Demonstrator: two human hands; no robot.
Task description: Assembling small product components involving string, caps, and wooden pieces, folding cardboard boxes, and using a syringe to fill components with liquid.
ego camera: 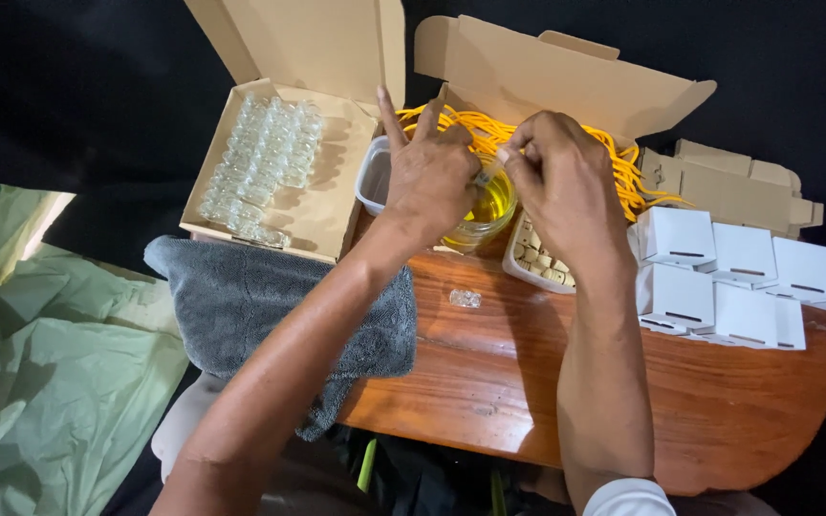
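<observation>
My left hand [429, 177] and my right hand [563, 186] meet above a small clear bowl of yellow liquid [492, 205]. Between their fingertips they hold a tiny clear glass vial [487, 173]; the left index finger points up. One more small vial [465, 298] lies on its side on the wooden table [547, 382], in front of the bowl. A tray of small corks [534, 259] sits just under my right wrist.
An open cardboard box [317, 215] holds several rows of clear vials at the left, resting on a grey towel [241, 306]. Another open box with orange cords [623, 167] stands behind. Several small white boxes [738, 272] crowd the right. Green sheeting [40, 363] lies at the left.
</observation>
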